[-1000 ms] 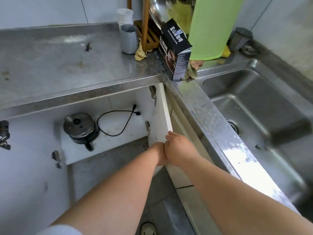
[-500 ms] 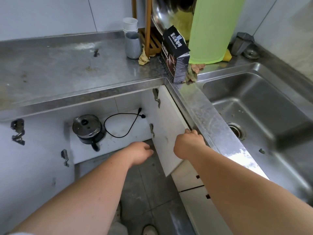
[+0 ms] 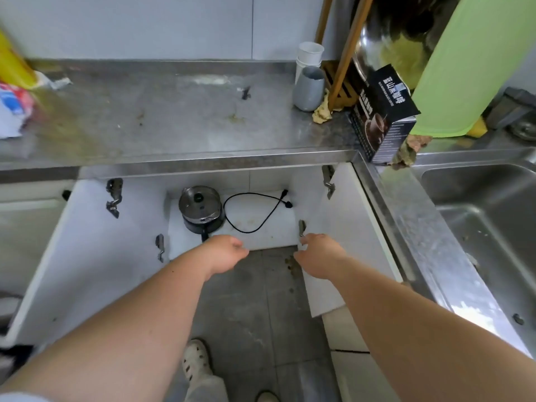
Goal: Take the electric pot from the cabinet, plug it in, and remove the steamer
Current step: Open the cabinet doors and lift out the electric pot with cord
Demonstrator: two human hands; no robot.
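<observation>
The electric pot point(image 3: 200, 208), black with a steel rim and a glass lid, stands on the white shelf point(image 3: 261, 236) inside the open cabinet under the counter. Its black cord point(image 3: 255, 208) lies looped on the shelf to the pot's right, the plug at the far end. My left hand point(image 3: 224, 253) hovers just in front of the pot's handle, fingers loosely curled, holding nothing. My right hand point(image 3: 317, 255) is level with it at the shelf's right front corner, by the lower hinge of the right door point(image 3: 342, 227), fingers apart and empty.
Both cabinet doors stand wide open, the left door point(image 3: 84, 256) swung far out. A steel counter point(image 3: 174, 126) runs above, with cups point(image 3: 309, 82), a black coffee box point(image 3: 383, 117) and a green board point(image 3: 464, 62). The sink point(image 3: 487, 216) lies to the right. Grey floor tiles and my shoes are below.
My right hand has let go of the right door, which now stands fully open. Both hands have moved forward toward the shelf, and the view has shifted to face the cabinet.
</observation>
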